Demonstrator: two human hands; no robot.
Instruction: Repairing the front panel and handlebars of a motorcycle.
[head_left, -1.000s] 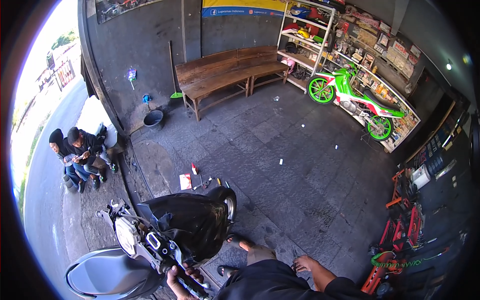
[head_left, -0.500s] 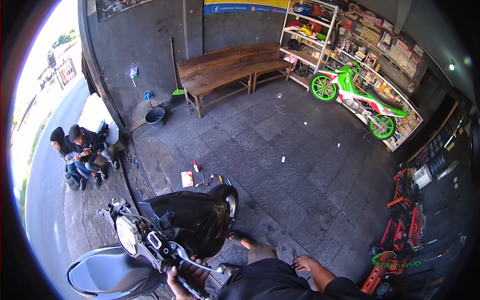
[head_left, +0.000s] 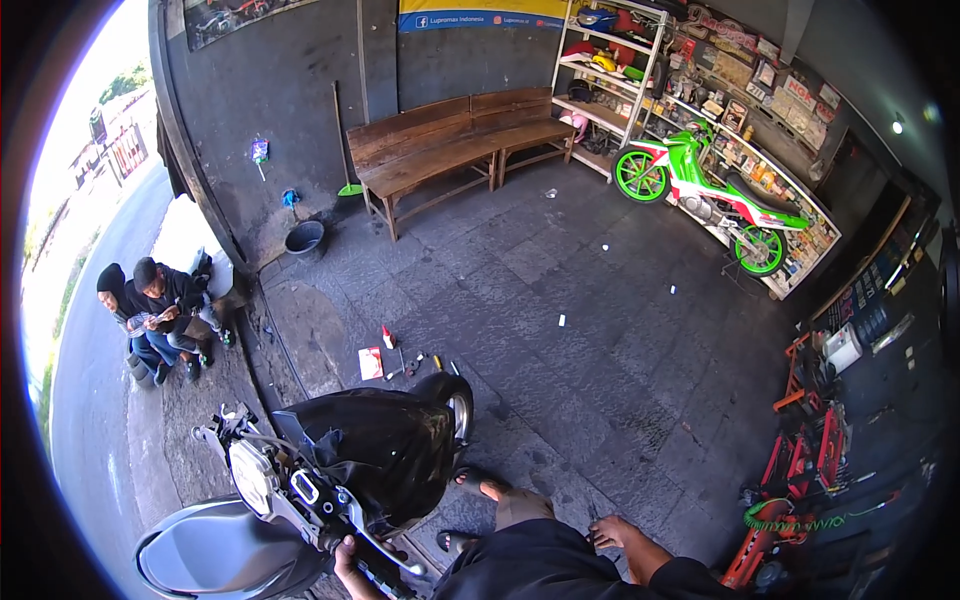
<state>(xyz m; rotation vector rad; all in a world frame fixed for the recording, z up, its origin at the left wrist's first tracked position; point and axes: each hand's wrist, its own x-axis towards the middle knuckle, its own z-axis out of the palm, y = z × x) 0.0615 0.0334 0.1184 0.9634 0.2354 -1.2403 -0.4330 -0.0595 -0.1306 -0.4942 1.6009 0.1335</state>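
Note:
A scooter with a grey seat and a black front body stands at my lower left. Its front wheel points away from me. My left hand is closed around the handlebar grip, below the silver brake lever; most of its fingers are hidden. The instrument panel sits at the middle of the handlebar. Beside my right hip hangs my right hand, its fingers loosely apart and nothing visible in them.
On the floor past the front wheel lie a red-and-white packet, a red bottle and small tools. Two people sit at the left. Red tool racks are at right; a wooden bench and green motorcycle stand farther off.
My left hand's fingers, stretched out beyond the grip before, have curled in behind it. My right hand's fingers have shifted slightly. The whole view has moved a little.

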